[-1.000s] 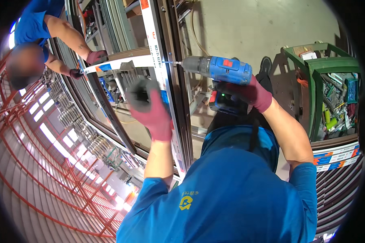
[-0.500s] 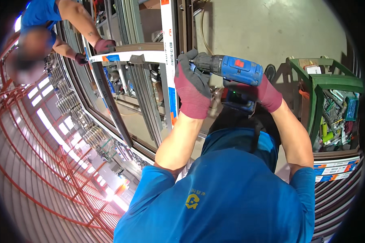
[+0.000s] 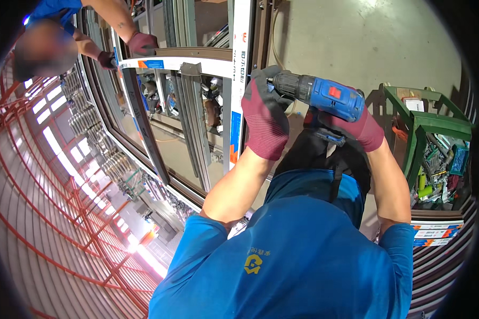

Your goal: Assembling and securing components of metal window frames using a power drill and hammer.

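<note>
A blue cordless drill with a black chuck (image 3: pixel 332 100) lies sideways before me, its nose toward the frame on the left. My right hand (image 3: pixel 364 130), in a maroon and grey glove, is wrapped round its handle. At the drill's tip, my left hand (image 3: pixel 265 114) in a matching glove has its fingers closed against the edge of a brown metal frame (image 3: pixel 258 40). Whatever the left fingers hold is hidden or too small to name. White protective film (image 3: pixel 238 87) with blue and orange marks covers the frame's upper face.
Across the frame, another person's gloved hands (image 3: pixel 142 43) rest on a crossbar (image 3: pixel 191 65). A green metal cart (image 3: pixel 418 122) with a bin of loose hardware (image 3: pixel 436 170) stands at my right. Film-wrapped profiles (image 3: pixel 436 234) are stacked below it. A thin hose (image 3: pixel 273 42) runs along the floor.
The view has shifted slightly, so the frame and cart sit differently in it. Both my hands and the drill stay together at the frame's edge. The other person's hands remain on the crossbar.
</note>
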Demonstrator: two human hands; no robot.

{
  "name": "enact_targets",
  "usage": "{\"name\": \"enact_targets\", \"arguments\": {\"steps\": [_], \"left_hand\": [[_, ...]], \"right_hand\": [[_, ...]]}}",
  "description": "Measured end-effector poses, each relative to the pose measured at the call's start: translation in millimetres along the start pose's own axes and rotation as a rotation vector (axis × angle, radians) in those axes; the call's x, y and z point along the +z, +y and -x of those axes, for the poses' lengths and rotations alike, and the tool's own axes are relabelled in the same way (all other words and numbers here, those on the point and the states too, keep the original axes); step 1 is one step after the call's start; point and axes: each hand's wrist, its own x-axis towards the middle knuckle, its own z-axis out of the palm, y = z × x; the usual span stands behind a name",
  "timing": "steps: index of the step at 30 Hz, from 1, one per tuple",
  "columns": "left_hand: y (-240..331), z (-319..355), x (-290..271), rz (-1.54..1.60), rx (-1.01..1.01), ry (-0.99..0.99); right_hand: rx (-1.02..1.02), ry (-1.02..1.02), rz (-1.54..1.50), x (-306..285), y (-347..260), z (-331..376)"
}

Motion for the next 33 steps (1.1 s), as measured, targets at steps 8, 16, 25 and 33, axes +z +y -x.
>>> {"name": "enact_targets", "arguments": {"steps": [8, 16, 25, 33], "left_hand": [[-4.9, -7.8, 14.5, 0.633, -0.626, 0.164], [1.9, -9.6, 12.9, 0.72, -0.683, 0.15], [1.9, -6.9, 24.2, 0.775, -0.61, 0.136], [-5.8, -3.1, 24.9, 0.691, -0.539, 0.054]], "right_hand": [[-0.081, 0.054, 0.097, -3.4, 21.3, 8.4], [-0.06, 0.246, 0.13, -2.3, 47.5, 22.2], [-0.049, 0.289, 0.108, 2.3, 38.7, 18.3], [-0.015, 0.202, -0.008, -1.5, 28.9, 19.9]]}}
